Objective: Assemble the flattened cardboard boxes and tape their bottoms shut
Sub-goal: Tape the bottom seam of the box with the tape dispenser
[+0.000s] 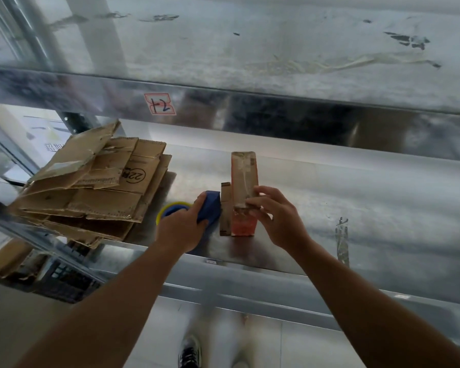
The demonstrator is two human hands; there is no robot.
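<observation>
Cardboard makes up nearly everything on the shiny metal surface [356, 208]. In the centre of the frame a narrow box [244, 176] stands upright. It is tall and slim, and its front is faded orange-red with worn pale patches. A brown flap [225, 208] sticks out along its left side. What is inside the box cannot be seen. The right hand [279, 219] holds this box at mid-height, with fingers and thumb curled onto its front. Just to the left, the left hand [179, 229] grips a dark blue tape dispenser [211, 208] right beside the flap, and a yellow-rimmed roll [170, 208] shows behind the hand. At the left of the frame lies a stack of flattened boxes [96, 187], brown and creased, with torn corrugated edges, fanned out unevenly. A crumpled clear strip [341, 240] sticks on the surface at the lower right.
</observation>
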